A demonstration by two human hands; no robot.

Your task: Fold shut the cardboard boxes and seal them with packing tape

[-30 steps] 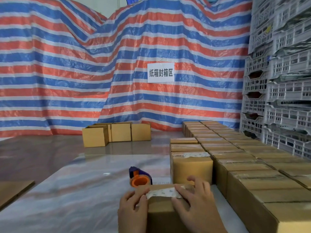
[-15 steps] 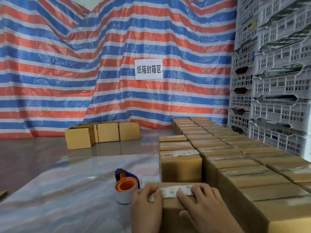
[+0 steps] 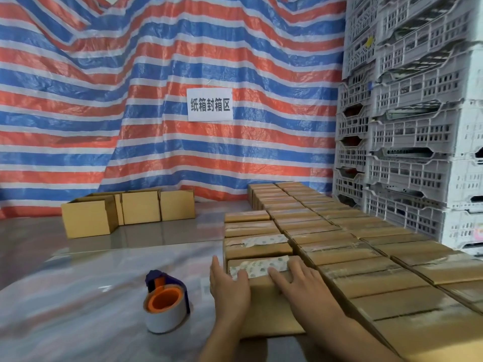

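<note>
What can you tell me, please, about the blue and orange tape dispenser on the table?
The hand-held plastic tape dispenser has a dark blue frame, a bright orange core and a roll of pale whitish tape round it. It lies on the roll's flat side, core opening facing up, on the glossy grey table. Nothing else touches it; the left hand lies close on its right, apart.
</note>
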